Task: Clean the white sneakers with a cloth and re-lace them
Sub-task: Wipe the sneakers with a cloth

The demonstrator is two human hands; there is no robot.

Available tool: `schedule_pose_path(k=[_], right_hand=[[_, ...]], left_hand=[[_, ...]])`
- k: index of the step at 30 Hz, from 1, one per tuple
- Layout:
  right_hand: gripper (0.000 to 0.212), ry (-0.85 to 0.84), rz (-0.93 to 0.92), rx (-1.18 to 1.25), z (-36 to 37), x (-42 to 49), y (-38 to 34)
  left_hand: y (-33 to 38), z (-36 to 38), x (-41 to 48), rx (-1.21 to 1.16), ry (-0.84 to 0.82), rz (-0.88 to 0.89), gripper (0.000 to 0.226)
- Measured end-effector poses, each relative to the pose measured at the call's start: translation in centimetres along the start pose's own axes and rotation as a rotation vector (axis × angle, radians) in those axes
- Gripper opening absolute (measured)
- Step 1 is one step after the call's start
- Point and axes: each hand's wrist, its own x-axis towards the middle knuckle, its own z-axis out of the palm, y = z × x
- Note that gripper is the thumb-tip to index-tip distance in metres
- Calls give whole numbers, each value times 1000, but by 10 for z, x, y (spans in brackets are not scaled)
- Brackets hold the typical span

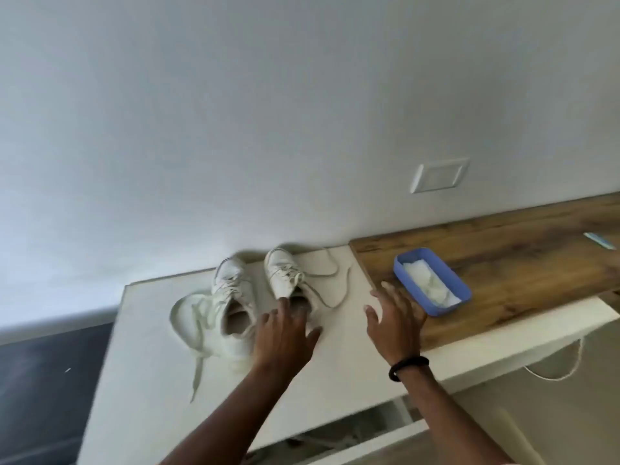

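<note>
Two white sneakers stand side by side on a white table point(141, 347), toes toward the wall. The left sneaker point(231, 297) trails loose laces point(198, 330) off to the left. The right sneaker point(285, 276) has laces point(330, 286) spread to the right. My left hand point(285, 337) lies over the right sneaker's heel opening, fingers spread, touching it. Between that sneaker and a blue tray point(432, 286), my right hand point(394, 320) hovers open over the table. A white cloth point(424, 280) lies in the tray.
The blue tray sits on a wooden shelf top point(523, 260) to the right, which also carries a small light-blue object point(599, 241) at the far right. A white wall with a switch plate point(437, 176) stands behind. A cord point(563, 370) hangs below the shelf.
</note>
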Motion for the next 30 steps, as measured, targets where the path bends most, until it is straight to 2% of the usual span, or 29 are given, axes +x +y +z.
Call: schedule_pose_path(k=[1, 4, 7, 11, 15, 17, 18, 20, 24, 30], right_hand=[[8, 50, 28, 49, 1, 14, 19], [25, 72, 282, 54, -14, 66, 76], [19, -10, 393, 67, -18, 110, 128], [17, -241, 330, 67, -17, 138, 170], [20, -372, 214, -24, -20, 144, 176], [19, -432, 173, -88, -18, 145, 176], [18, -456, 156, -121, -17, 145, 176], [17, -479, 137, -185, -14, 142, 173], [22, -495, 98, -261, -11, 136, 164], [22, -448, 33, -391, 1, 131, 164]], left_hand=[[4, 2, 6, -8, -41, -66, 52], [13, 5, 24, -16, -95, -238, 64], [19, 14, 35, -42, -74, -239, 59], [14, 27, 35, -34, -1, -157, 44], [12, 30, 27, -181, 108, -116, 36], [7, 35, 28, -167, 125, -103, 41], [6, 38, 30, -100, 102, -62, 51], [1, 49, 34, 59, 24, 32, 69], [2, 48, 34, 85, 33, -44, 31], [9, 43, 30, -22, 74, -124, 35]])
